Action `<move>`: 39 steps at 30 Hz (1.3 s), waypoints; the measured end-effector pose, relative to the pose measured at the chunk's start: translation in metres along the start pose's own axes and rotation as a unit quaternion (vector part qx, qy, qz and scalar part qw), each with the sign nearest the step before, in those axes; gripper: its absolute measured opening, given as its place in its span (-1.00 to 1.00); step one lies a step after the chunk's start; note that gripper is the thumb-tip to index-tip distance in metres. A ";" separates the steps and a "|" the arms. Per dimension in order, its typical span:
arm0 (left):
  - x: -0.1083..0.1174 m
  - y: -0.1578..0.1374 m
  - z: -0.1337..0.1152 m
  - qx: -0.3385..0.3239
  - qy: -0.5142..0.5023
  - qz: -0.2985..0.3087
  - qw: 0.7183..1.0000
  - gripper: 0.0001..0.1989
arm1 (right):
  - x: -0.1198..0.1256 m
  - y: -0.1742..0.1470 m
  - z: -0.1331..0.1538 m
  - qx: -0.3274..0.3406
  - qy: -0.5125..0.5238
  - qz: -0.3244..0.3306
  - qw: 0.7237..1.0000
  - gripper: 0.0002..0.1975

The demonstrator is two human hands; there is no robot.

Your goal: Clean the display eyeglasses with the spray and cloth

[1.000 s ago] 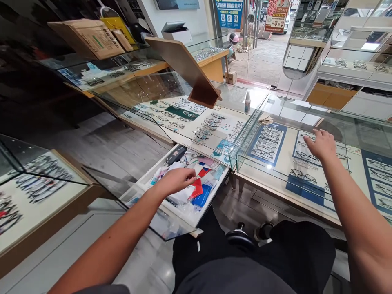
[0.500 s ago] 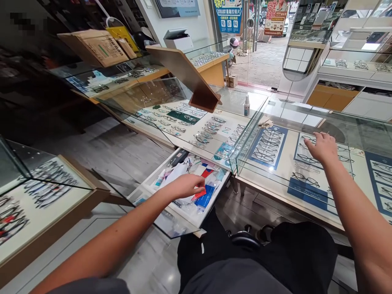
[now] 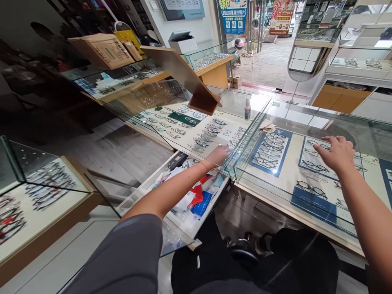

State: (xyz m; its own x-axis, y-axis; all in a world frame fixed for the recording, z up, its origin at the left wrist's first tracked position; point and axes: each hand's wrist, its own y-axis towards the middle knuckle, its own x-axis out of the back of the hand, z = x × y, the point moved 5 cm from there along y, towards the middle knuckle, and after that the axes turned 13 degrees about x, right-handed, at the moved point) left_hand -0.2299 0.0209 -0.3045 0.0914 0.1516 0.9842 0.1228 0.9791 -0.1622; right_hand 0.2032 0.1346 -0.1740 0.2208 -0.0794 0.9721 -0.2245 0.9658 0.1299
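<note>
Reaching past the open drawer [image 3: 189,229], the left hand [image 3: 219,156] is at the near edge of the left display case [image 3: 231,122], just beyond that drawer; its fingers point forward, but whether they are spread, pressed together or pinching something I cannot tell. To the drawer's right, the right hand [image 3: 338,154] is at the glass top of the right display case [image 3: 290,163], thumb apart and fingers loosely bent, above rows of eyeglasses [image 3: 310,188]. Inside the drawer lie a red packet [image 3: 195,196] and a blue packet [image 3: 202,204]; beyond it, a spray bottle [image 3: 247,110] stands upright.
</note>
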 end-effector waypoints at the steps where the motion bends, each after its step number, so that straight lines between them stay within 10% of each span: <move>1: -0.002 0.004 0.003 -0.006 0.000 0.007 1.000 -0.56 | 0.000 0.000 -0.001 -0.002 0.004 -0.004 1.000 -0.48; 21: 0.008 0.003 0.006 0.021 -0.028 0.007 0.999 -0.85 | -0.009 0.001 -0.002 0.000 0.038 -0.016 0.999 -0.47; 33: 0.041 -0.155 0.079 0.137 -0.026 0.026 0.990 -0.94 | -0.015 0.002 -0.009 -0.138 0.064 -0.068 0.986 -0.48; 39: 0.105 -0.203 0.076 0.135 -0.070 -0.016 0.988 -0.81 | -0.015 0.008 -0.005 -0.135 0.078 -0.027 0.987 -0.42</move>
State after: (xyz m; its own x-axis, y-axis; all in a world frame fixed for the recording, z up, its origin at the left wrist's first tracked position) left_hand -0.3199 -0.1515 -0.1629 -0.0474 0.1195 0.9917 -0.1457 0.9814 -0.1253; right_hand 0.2025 0.1448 -0.1886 0.3735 -0.1149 0.9205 0.0491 0.9934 0.1041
